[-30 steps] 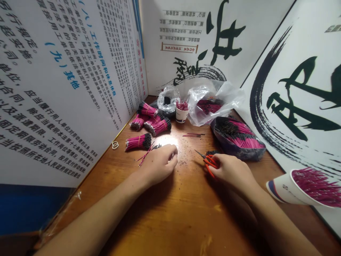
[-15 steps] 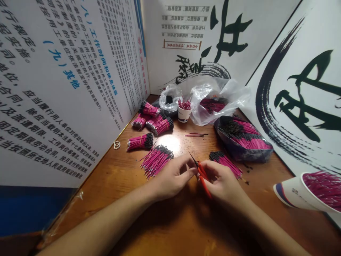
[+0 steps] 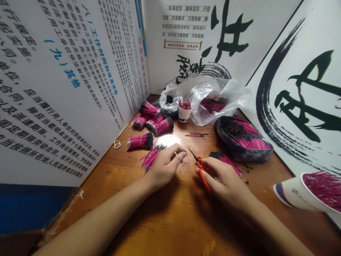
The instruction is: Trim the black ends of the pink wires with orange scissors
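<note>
The right hand (image 3: 225,179) is clenched around the red-handled scissors (image 3: 201,174). Its grip is closed on the 2 handles, and the small metal blades (image 3: 192,153) point forward past the fingers, probably so that the fingers stay clear of them. Just left of the scissors, the left hand (image 3: 166,165) is above the bench (image 3: 170,227) with curled fingers. Its thumb and first finger are close together, but the thing at the fingertips is too small, so I cannot tell if this grip holds anything.

Under the left hand, left of the scissors, is a loose bunch of pink wires (image 3: 150,158) with black ends. A second loose bunch of pink wires (image 3: 226,162) is just right of the scissors, and dark crumbs (image 3: 185,164) are near the blades. Farther left of the scissors is a tied wire bundle (image 3: 140,141), and its band seems to keep the wires together. Behind the scissors stands a paper cup (image 3: 184,114) with wires in it, beside a clear plastic bag (image 3: 217,103). To the right of the scissors, a full bag of wires (image 3: 242,138) lies on its side, probably because it is soft and heavy.
</note>
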Demonstrator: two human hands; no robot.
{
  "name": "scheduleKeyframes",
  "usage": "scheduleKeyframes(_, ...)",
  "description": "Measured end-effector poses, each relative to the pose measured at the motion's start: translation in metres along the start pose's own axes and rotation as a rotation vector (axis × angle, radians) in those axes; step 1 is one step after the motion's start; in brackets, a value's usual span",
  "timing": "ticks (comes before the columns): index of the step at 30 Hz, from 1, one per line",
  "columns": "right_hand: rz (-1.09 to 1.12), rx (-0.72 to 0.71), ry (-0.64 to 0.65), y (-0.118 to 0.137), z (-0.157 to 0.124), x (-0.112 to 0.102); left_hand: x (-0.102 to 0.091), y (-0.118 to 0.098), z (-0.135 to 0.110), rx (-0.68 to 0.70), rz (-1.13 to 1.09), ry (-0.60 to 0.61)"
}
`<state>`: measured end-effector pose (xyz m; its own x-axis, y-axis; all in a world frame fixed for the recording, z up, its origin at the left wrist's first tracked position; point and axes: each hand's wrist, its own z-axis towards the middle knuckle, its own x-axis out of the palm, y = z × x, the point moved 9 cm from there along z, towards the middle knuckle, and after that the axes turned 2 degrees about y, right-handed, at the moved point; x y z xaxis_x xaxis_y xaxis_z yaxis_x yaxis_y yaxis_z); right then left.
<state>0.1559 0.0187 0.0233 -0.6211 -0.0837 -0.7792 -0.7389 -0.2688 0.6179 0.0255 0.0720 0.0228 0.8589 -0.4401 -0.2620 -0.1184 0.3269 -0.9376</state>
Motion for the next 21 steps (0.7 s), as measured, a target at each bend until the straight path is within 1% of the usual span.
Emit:
scheduleKeyframes(4,-0.033,0.011,-0.016,-0.002,-0.001,-0.001,-0.005,0.0,0.0,0.01,0.038,-0.044)
scheduleKeyframes(10,-0.041,0.005,-0.03,-0.001,-0.002,-0.001,-0.01,-0.003,0.002,0.039,0.032,-0.093)
scheduleKeyframes(15,-0.029,0.009,-0.024,0.0,-0.001,-0.001,-0.011,-0.008,0.002,0.062,0.084,-0.113)
scheduleKeyframes(21,-0.031,0.006,-0.023,0.002,-0.001,-0.002,-0.012,-0.01,0.002,0.067,0.089,-0.118)
